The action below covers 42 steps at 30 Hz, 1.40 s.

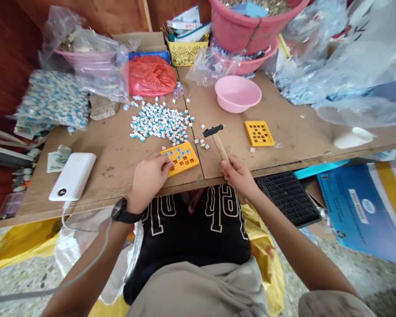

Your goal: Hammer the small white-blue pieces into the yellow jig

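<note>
My right hand (236, 175) is wrapped round the wooden handle of a small hammer (220, 147), whose black head points away from me above the table. My left hand (151, 174), with a black watch on its wrist, is at the left side of a yellow tray (194, 162) with square slots. Its fingertips are pinched together over the tray, and whatever they hold is hidden. Several slots contain small white-and-blue pieces; others in the near row look bare. Just beyond the tray lies a loose pile of the same white-and-blue pieces (161, 121).
Right of the hammer lies a second yellow slotted tray (259, 133). A pink bowl (237, 94) stands behind it. A white power bank (73, 177) with a cable lies at left. Bagged pieces (53, 99), a red bag (150, 75) and pink tubs (247, 33) line the back.
</note>
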Motion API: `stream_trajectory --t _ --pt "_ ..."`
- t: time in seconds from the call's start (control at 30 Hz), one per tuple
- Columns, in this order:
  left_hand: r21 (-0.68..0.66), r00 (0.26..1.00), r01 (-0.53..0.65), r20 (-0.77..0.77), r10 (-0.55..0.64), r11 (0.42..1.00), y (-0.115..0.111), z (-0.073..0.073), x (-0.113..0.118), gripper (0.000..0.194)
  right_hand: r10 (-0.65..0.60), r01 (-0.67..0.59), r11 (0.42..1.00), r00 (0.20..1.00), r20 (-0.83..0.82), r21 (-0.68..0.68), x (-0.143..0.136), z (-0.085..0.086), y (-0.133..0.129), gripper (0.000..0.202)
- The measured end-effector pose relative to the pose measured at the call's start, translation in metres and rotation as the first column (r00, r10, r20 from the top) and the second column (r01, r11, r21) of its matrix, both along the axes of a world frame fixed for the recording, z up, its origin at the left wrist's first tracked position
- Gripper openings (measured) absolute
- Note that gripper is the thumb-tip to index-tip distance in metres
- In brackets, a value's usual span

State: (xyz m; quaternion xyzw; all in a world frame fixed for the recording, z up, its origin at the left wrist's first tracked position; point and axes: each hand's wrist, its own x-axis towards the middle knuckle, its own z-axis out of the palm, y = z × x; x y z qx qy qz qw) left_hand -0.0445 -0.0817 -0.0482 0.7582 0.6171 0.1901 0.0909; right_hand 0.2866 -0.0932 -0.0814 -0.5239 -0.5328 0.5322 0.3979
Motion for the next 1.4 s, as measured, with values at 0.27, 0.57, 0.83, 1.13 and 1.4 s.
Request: stream_trajectory --t 0.27,0.57,0.83,1.13,1.4 --pt "-0.071 0.99 0.14 0.008 -0.139 0.988 0.018 0.007 -0.009 0.02 0.043 -0.206 0.939 0.865 0.499 0.276 -0.01 0.012 -0.019 0.037" --pt "-0.063 0.952 0.031 0.306 -0.01 0.998 0.002 -0.009 -0.011 0.02 0.087 -0.268 0.926 0.836 0.543 0.265 -0.025 0.01 -0.026 0.036" --pt "0.008 0.893 -0.136 0.433 0.119 0.991 -0.007 -0.022 -0.015 0.031 0.087 -0.336 0.892 0.785 0.613 0.303 -0.045 0.027 -0.032 0.028" --pt "0.054 0.871 -0.255 0.447 0.205 0.966 0.007 -0.02 -0.046 0.031 0.106 -0.374 0.902 0.673 0.732 0.213 -0.051 0.016 -0.03 0.026" --pt "-0.082 0.923 0.023 0.385 0.011 0.996 0.091 -0.008 -0.05 0.037 0.05 -0.18 0.952 0.889 0.454 0.247 -0.033 0.003 -0.013 0.048"
